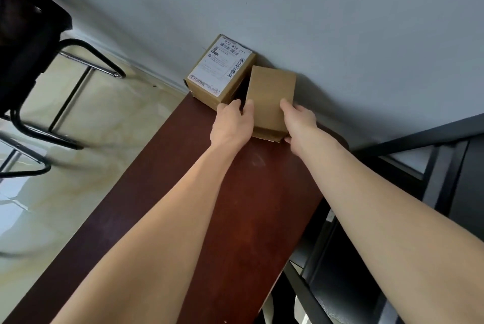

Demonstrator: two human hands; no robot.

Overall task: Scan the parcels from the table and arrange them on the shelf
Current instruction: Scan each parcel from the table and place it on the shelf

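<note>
Against the wall at the far end of the dark red shelf top, a plain brown parcel sits just beside a labelled parcel that occupies the far left corner. To set it well, I would slide the plain parcel back until it lies flush with the wall and square to its neighbour, keeping its base flat on the board and closing the dark gap between the two boxes without nudging the labelled one off the edge. Left hand curls its thumb and fingers round the plain parcel's left side, reaching into that gap. Right hand grips the right side, thumb lying on the top face and the other fingers wrapped under the near right corner.
</note>
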